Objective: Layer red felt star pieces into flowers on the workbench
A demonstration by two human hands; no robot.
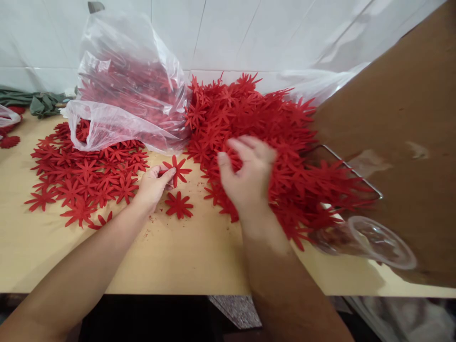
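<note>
My left hand (156, 184) pinches a red flower-shaped cutout (180, 169) between thumb and fingers, just above the table. Below it, a second red flower cutout (178, 205) lies flat on the wood. My right hand (247, 168), smeared a little by motion, hovers in front of a tall heap of red flower cutouts (228, 118). Its thumb and fingers are apart, and I see nothing between them. Left of my left hand, a lower pile of the same cutouts (85, 175) spreads over the table.
A clear plastic bag (131, 95) full of red cutouts stands at the back left. On the right, a brown cardboard panel (402, 142) leans over the heap, near a metal wire frame (352, 168) and a tipped clear plastic cup (381, 242). Green cloth (46, 104) lies far left.
</note>
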